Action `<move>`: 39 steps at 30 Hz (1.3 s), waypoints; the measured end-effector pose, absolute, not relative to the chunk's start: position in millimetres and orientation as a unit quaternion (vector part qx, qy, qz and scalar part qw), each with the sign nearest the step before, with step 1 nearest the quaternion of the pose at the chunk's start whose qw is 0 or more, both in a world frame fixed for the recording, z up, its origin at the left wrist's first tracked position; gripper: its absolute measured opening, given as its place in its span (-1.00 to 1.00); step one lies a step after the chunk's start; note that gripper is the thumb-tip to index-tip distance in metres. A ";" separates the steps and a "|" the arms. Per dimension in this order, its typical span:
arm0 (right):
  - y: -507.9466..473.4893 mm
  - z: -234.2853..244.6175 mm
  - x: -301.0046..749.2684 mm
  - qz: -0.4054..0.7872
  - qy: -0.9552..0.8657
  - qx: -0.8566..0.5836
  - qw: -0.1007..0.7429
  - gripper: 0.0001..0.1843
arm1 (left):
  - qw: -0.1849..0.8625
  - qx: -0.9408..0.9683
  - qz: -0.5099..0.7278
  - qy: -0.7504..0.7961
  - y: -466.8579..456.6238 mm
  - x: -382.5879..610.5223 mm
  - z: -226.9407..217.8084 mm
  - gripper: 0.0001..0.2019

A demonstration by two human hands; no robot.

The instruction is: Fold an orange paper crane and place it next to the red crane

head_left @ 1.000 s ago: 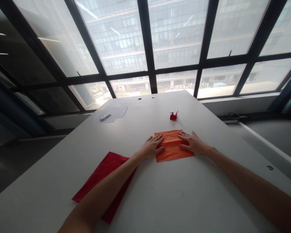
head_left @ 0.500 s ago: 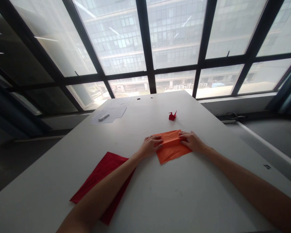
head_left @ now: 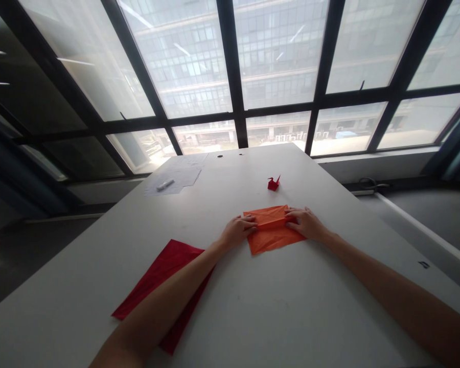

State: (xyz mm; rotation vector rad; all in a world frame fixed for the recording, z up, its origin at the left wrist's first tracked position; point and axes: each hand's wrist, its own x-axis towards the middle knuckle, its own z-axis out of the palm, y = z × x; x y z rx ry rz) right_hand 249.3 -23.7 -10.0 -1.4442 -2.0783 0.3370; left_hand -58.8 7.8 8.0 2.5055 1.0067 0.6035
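A sheet of orange origami paper (head_left: 274,239) lies on the white table, with a raised crease running across it from side to side. My left hand (head_left: 238,229) grips the left end of that crease, fingers bent over the sheet. At the opposite end, my right hand (head_left: 304,223) pinches the crease between thumb and fingers. Farther back stands a small red folded paper crane (head_left: 273,183). A larger red sheet of paper (head_left: 157,278) lies flat at the left, partly hidden under my left forearm.
Printed papers (head_left: 189,177) lie at the table's far left with a white pen-like object (head_left: 165,184) on them. A small dark object (head_left: 423,265) is near the right edge of the white table (head_left: 249,306). Large framed windows rise beyond the far edge.
The orange paper's near edge has drawn in slightly away from me as both hands hold the crease. The red crane and red sheet stay in place on the table.
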 end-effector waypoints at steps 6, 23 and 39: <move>-19.2 -16.3 250.9 0.111 -0.775 -0.535 0.319 -0.72 | 0.161 0.887 0.243 0.357 7.6 -58.9 5.6 -0.79; -16.8 -15.2 246.2 0.112 -0.821 -0.421 0.369 -0.78 | 0.205 0.892 0.321 0.242 1.0 -56.4 15.7 -0.75; -46.9 4.8 218.7 0.002 -0.790 -0.535 0.299 -0.89 | 0.080 0.939 0.177 0.282 -11.4 -50.8 22.6 -0.72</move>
